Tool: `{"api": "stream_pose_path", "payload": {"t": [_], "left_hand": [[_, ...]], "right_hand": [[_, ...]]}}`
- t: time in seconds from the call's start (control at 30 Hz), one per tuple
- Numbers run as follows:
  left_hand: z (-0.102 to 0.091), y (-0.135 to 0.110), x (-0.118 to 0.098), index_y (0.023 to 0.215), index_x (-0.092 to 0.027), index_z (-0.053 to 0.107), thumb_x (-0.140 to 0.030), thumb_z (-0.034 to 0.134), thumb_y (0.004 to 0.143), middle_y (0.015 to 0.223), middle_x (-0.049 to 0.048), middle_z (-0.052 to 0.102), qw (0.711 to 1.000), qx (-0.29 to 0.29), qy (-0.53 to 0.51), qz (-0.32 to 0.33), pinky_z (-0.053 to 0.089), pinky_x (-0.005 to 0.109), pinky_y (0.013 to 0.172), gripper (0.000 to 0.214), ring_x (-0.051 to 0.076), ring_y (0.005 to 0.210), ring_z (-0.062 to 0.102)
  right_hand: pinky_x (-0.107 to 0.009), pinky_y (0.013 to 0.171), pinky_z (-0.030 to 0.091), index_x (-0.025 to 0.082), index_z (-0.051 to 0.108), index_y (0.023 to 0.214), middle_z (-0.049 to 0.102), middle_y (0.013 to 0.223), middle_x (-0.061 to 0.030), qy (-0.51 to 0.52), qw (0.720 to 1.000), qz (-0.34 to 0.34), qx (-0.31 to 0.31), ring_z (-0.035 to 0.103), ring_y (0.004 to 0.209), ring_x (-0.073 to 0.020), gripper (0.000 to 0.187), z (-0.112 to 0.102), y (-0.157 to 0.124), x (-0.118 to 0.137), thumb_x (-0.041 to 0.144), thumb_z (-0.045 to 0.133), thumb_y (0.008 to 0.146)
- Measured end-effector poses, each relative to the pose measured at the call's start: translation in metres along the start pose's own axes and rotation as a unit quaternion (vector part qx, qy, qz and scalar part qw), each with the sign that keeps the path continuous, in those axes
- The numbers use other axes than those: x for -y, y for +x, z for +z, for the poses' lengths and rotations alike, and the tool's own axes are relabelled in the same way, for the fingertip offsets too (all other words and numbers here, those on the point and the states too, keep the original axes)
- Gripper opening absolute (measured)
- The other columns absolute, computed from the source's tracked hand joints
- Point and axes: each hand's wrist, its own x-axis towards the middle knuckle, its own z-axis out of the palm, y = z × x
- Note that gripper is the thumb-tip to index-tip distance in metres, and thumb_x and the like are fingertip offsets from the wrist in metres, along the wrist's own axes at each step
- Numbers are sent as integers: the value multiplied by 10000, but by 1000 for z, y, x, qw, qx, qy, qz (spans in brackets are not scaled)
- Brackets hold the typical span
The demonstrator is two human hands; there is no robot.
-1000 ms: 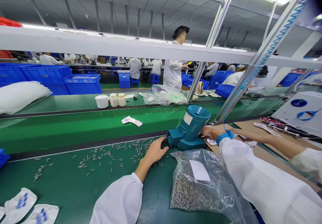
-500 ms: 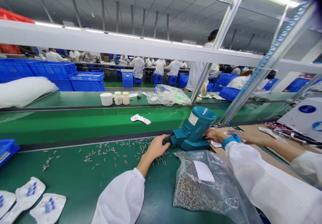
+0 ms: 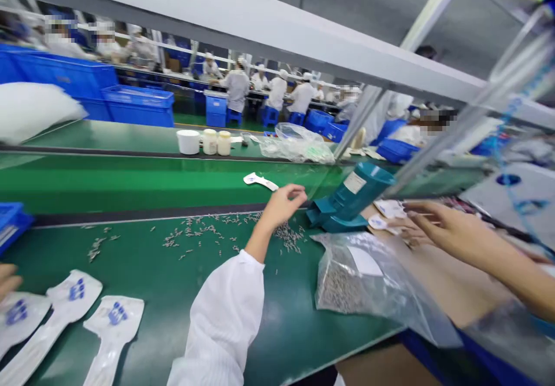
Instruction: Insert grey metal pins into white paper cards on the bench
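My left hand [image 3: 284, 206] is raised just above the green bench mat [image 3: 143, 276], fingers loosely curled, holding nothing I can see. It is close to the foot of a teal plastic hopper [image 3: 353, 198], which leans right in this view. Beneath it lies a scatter of small metal parts [image 3: 288, 238]. A clear plastic bag of similar parts [image 3: 355, 279] sits to the lower right. A bare forearm and hand [image 3: 446, 227] reach in from the right, likely a co-worker's. My right hand and its blue wrist strap do not show.
White packets with blue marks [image 3: 115, 316] lie at lower left, where another person's fingers [image 3: 6, 279] enter. A blue crate [image 3: 11, 224] stands at the left edge. On the belt beyond are a white tub [image 3: 188, 141], bottles [image 3: 217, 142] and a plastic bag [image 3: 299, 146].
My left hand has lifted off the mat and away from the hopper. My right sleeve and strap have left the view. The whole view has tilted and the hopper leans more.
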Motion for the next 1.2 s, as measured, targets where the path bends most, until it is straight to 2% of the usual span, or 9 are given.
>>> {"api": "stream_pose_path", "payload": {"t": [0.1,0.2,0.33,0.47,0.57,0.7,0.8,1.03,1.2], "left_hand": [[-19,-1,-26,1095,-165,662,-300,612,905,1103,83,732,1000,-17,-19,16,502,392,971,239,209,1033,675],[-35,-3,-64,1127,-187,637,-364,584,917,1144,65,711,999,-22,-34,23,465,467,995,280,241,1111,639],[-17,-33,-147,969,-357,697,-414,600,881,1038,-81,722,997,-46,2,63,502,428,872,142,236,1019,655],[66,-136,-215,920,-476,708,-466,498,906,870,-51,733,975,81,150,146,496,442,564,210,278,709,651],[142,-209,-210,1090,-419,678,-443,550,892,945,51,731,927,228,212,211,545,459,611,237,319,801,678],[196,-236,-170,1078,-294,614,-404,483,948,1004,121,684,918,112,312,219,540,460,695,215,343,920,662],[198,-227,-160,1014,-273,581,-390,455,961,988,106,670,905,100,339,234,536,403,681,180,303,893,665],[181,-201,-167,730,-247,451,-324,423,924,538,-38,526,844,189,438,243,331,239,395,210,146,398,502],[156,-168,-169,757,-225,505,-343,440,886,571,-2,592,794,102,549,242,316,216,425,188,152,449,557]], "right_hand": [[-559,984,480,444,733,979,713,1119,-84,-23,1000,-13,6,662,1003,-363,263,-34,-96,9,403,642,736],[-546,866,547,449,746,1026,721,1130,-73,8,998,60,29,661,1016,-365,338,-53,-182,6,567,628,732],[-468,813,562,349,743,1121,740,1114,-59,101,987,125,21,692,958,-336,392,-47,-243,-9,539,606,808],[-381,807,535,277,724,1139,765,975,-44,180,983,36,-6,713,871,-264,300,-21,-228,-10,372,563,904],[-343,809,522,229,733,1027,758,970,-47,280,959,-33,-16,705,895,-242,203,-1,-185,3,291,603,884],[-267,738,535,209,671,880,725,818,-24,565,821,7,78,701,810,-172,134,19,-135,21,234,548,927],[-213,685,528,206,650,853,704,780,-1,652,749,17,118,689,746,-128,123,25,-123,29,228,559,934],[-235,743,550,147,693,879,705,785,-24,776,569,-4,272,687,710,-116,100,33,-127,34,233,646,898],[-301,801,526,102,681,970,708,850,-63,787,518,11,336,694,760,-153,116,48,-119,44,171,660,878]]}}
